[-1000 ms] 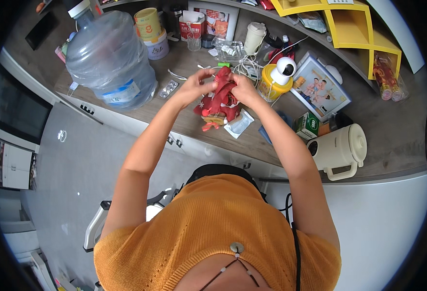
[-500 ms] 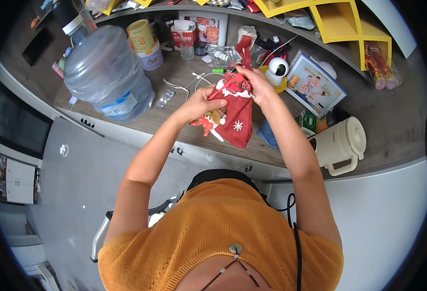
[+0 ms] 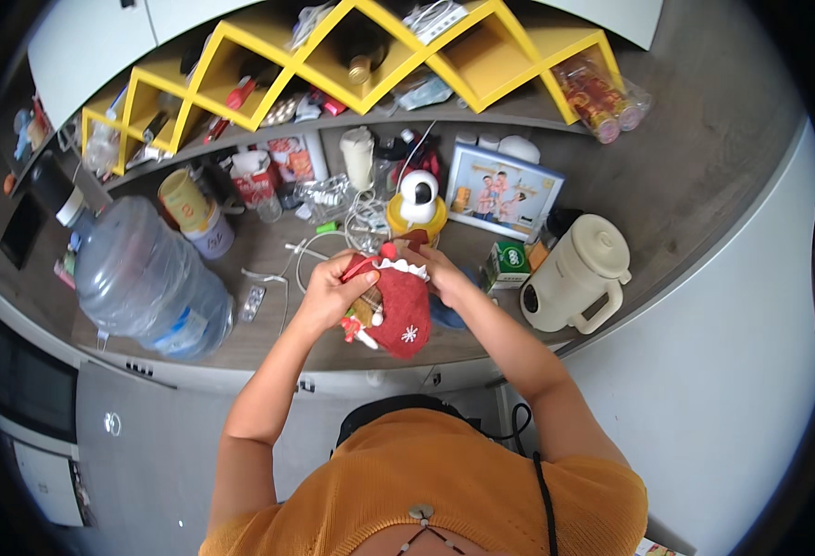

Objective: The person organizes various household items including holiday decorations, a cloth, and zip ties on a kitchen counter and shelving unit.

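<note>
A red Christmas stocking (image 3: pixel 402 310) hangs over the desk's front part, its toe pointing down. It has a white scalloped trim, a white snowflake and a small stuffed figure (image 3: pixel 363 313) on its left side. My left hand (image 3: pixel 333 289) pinches the stocking's upper left edge between thumb and fingers, where a red ribbon also shows. On the opposite side, my right hand (image 3: pixel 440 273) is closed at the stocking's top right edge. Some dark red fabric sticks up by its fingers, which are partly hidden. A blue thing (image 3: pixel 448 313) lies behind my right wrist.
To the left stands a large water bottle (image 3: pixel 153 278) in plastic wrap. A white camera (image 3: pixel 418 196) on a yellow base, a framed photo (image 3: pixel 502 193) and a cream kettle (image 3: pixel 579 273) stand behind and to the right. Yellow zigzag shelving (image 3: pixel 298 67) runs above; loose cables (image 3: pixel 298 264) lie on the desk.
The view has tilted up, showing more shelving. The dark red strip that stretched upward from the stocking's top is now down close to it. Both hands keep their hold.
</note>
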### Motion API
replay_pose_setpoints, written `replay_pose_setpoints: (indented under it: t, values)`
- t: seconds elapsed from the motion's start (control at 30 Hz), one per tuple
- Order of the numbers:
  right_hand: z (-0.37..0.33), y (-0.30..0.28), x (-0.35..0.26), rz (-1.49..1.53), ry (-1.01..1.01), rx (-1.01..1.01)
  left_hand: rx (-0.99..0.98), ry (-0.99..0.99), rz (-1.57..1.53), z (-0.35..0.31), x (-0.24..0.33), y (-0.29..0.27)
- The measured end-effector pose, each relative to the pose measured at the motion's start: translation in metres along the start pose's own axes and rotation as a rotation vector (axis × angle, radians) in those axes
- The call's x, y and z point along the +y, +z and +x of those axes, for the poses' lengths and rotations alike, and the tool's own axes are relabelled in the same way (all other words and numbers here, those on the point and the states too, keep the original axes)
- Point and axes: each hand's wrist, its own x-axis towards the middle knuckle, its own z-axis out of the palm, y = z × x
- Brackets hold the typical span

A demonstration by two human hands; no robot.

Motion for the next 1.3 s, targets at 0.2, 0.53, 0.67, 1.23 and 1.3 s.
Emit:
replay_pose_setpoints:
  t: [0.2, 0.53, 0.67, 1.23, 1.3]
  values:
    - [-0.011, -0.028, -0.016, -0.477, -0.948, 0.526, 0.066, -0.286, -0.453, 0.026, 0.019, 0.028]
    - [-0.063, -0.031, -0.024, 0.845, -0.251, -0.406, 0.332, -0.495, -1.044, 0.083, -0.023, 0.066]
    - [-0.071, -0.043, -0.016, 0.584, -0.459, -0.273, 0.425, -0.528, -1.225, 0.108, -0.057, 0.085]
    - [-0.036, -0.127, -0.155, 0.207, -0.891, 0.488, 0.310, -0.107, -1.088, 0.175, 0.017, 0.201]
    - [-0.030, -0.137, -0.161, 0.172, -0.833, 0.520, 0.305, -0.123, -1.091, 0.178, 0.012, 0.203]
